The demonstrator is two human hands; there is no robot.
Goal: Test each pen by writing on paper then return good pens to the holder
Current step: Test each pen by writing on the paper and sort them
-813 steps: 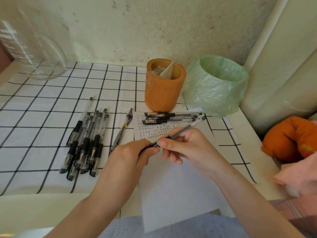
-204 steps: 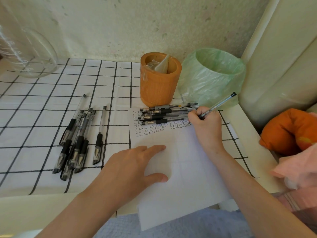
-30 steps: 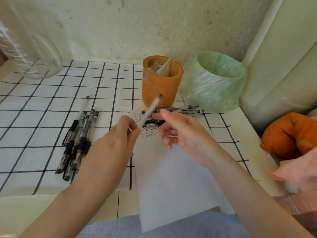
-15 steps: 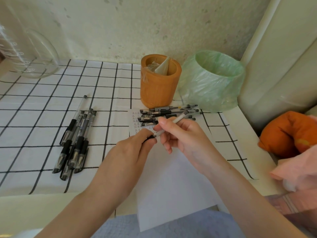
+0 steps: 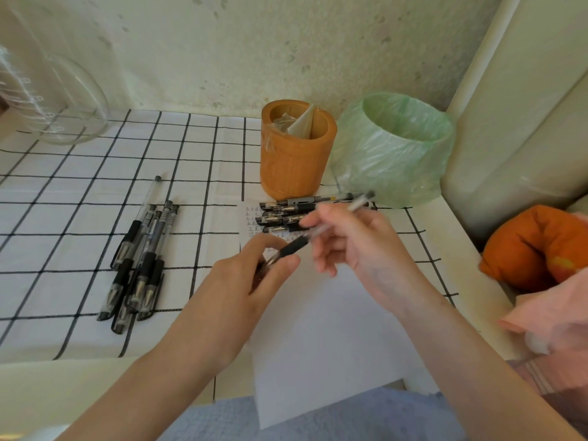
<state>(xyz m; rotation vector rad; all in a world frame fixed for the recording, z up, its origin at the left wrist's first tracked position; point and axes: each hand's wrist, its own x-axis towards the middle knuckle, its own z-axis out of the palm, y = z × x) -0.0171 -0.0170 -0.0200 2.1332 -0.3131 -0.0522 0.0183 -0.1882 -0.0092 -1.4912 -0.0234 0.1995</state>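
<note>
Over a white paper sheet (image 5: 318, 345), the left hand (image 5: 248, 281) pinches the tip end of a clear black-gripped gel pen (image 5: 294, 246) and the right hand (image 5: 359, 249) grips its barrel. Probably uncapping; next, a test scribble. The orange cylindrical holder (image 5: 292, 160) stands beyond.

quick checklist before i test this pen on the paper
1. Pen gripped: right hand holds the pen by its barrel. ok
2. Cap off: left hand pinches at the tip end, but it is blurred. cannot tell
3. Blank room: the paper is mostly blank below the marks. ok
4. Paper steadied: no hand rests on it. not ok
5. Room in the holder: wrapping sits inside. cannot tell
6. Groups apart: row of pens on the paper's top, pile on the cloth. ok
</note>
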